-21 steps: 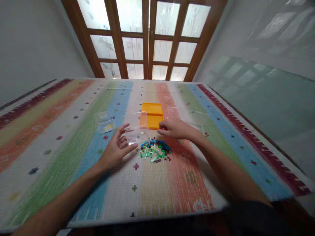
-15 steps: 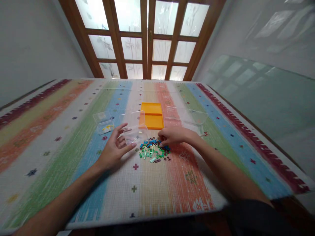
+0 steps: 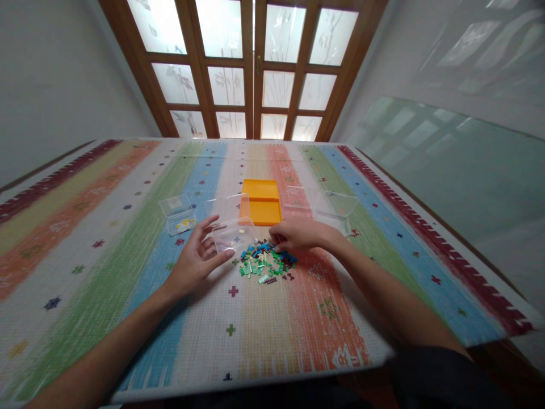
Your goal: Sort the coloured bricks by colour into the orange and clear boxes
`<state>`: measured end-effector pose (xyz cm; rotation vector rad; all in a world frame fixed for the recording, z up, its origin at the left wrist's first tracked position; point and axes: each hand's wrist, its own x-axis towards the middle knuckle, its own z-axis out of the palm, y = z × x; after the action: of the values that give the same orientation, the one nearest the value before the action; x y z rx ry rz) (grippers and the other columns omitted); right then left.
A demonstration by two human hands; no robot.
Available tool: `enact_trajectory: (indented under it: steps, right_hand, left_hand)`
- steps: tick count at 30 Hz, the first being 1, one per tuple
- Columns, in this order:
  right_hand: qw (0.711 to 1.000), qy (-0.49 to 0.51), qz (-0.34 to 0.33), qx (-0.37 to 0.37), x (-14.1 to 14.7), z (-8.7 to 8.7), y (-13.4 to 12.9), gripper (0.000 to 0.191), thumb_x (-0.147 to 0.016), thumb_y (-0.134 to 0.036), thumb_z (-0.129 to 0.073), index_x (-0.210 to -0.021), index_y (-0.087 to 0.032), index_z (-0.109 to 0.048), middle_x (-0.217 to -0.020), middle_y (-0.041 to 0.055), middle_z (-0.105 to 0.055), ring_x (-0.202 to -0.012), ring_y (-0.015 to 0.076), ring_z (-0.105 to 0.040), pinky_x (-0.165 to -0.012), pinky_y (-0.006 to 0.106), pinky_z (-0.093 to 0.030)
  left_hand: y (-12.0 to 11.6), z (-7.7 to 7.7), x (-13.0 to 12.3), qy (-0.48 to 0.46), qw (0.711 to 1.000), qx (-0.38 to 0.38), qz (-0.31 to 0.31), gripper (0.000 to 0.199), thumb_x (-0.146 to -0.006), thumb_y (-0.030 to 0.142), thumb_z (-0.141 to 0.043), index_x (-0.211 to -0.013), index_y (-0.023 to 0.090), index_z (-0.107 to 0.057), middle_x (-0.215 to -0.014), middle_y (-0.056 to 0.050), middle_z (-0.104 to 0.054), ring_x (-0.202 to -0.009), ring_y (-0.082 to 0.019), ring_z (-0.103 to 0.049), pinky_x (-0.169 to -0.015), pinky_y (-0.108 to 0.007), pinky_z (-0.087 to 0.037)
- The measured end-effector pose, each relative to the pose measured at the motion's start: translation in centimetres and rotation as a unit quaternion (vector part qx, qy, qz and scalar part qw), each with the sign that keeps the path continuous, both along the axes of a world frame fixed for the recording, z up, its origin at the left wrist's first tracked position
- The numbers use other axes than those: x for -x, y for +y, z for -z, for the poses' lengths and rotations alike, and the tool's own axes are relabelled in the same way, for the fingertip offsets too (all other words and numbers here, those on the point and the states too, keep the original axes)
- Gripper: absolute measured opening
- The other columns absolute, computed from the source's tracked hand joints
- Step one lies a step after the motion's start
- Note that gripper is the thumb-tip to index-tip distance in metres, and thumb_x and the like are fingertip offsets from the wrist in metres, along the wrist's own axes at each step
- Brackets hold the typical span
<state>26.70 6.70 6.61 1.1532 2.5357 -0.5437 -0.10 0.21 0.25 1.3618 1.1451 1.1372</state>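
Observation:
A loose pile of small building bricks (image 3: 259, 264), green, blue, cream and dark brown, lies on the striped tablecloth. At the pile's far right edge my right hand (image 3: 293, 234) reaches down with fingers closed together among blue bricks; its fingertips are partly hidden, so what they pinch cannot be made out. Left of the pile, an open clear plastic box (image 3: 234, 234) holds a few cream pieces. My left hand (image 3: 202, 250) grips this box at its left side, thumb at the front corner and fingers curled along the side.
Behind the pile lies an open orange case (image 3: 266, 211). A small clear box (image 3: 181, 223) with yellow pieces stands at the left. Another open clear box (image 3: 334, 218) is on the right, partly behind my right hand. The striped tablecloth (image 3: 213, 335) covers the table.
My right hand has shifted very slightly within the far right side of the pile, and some blue bricks there lie a little differently. The left hand stays at the clear box.

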Motion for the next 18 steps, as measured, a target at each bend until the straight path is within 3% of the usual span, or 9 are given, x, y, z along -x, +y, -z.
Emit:
enact_trajectory:
  steps: [4,9,14,18]
  right_hand:
    - [1.0,0.012,-0.011,0.02,0.0,-0.3,-0.1,0.012,-0.088,-0.017,-0.075,-0.1,-0.015,-0.075,-0.092,0.0056,-0.075,-0.073,0.0147,-0.057,-0.064,0.026,-0.035]
    - [0.997,0.079,-0.017,-0.013,-0.1,0.1,0.1,0.016,-0.087,-0.007,-0.067,-0.096,-0.016,-0.077,-0.091,0.0061,-0.076,-0.076,0.0148,-0.059,-0.066,0.025,-0.036]
    - [0.998,0.042,-0.029,-0.021,0.1,0.9,0.2,0.016,-0.088,-0.011,-0.068,-0.099,-0.017,-0.078,-0.091,0.0058,-0.076,-0.074,0.015,-0.058,-0.063,0.026,-0.034]
    - [0.999,0.02,-0.03,-0.019,0.0,0.5,0.1,0.018,-0.088,-0.012,-0.068,-0.102,-0.016,-0.079,-0.093,0.0063,-0.077,-0.073,0.0148,-0.059,-0.063,0.026,-0.034]
  left_hand:
    - [0.0,-0.1,0.1,0.005,1.0,0.003,-0.002,0.083,-0.073,0.033,-0.09,-0.145,0.032,-0.047,-0.14,-0.009,-0.055,-0.099,-0.018,-0.07,-0.106,-0.052,-0.057]
    - [0.0,0.0,0.1,0.011,1.0,0.005,-0.004,0.083,-0.072,0.033,-0.09,-0.144,0.033,-0.048,-0.137,-0.008,-0.055,-0.098,-0.018,-0.07,-0.105,-0.052,-0.057]
    - [0.0,0.0,0.0,0.011,1.0,0.006,-0.005,0.084,-0.072,0.034,-0.09,-0.145,0.032,-0.047,-0.139,-0.009,-0.055,-0.098,-0.019,-0.07,-0.106,-0.054,-0.056]
    - [0.0,0.0,-0.1,0.01,1.0,0.004,-0.004,0.084,-0.073,0.035,-0.09,-0.145,0.032,-0.047,-0.138,-0.009,-0.055,-0.098,-0.019,-0.07,-0.105,-0.053,-0.056]
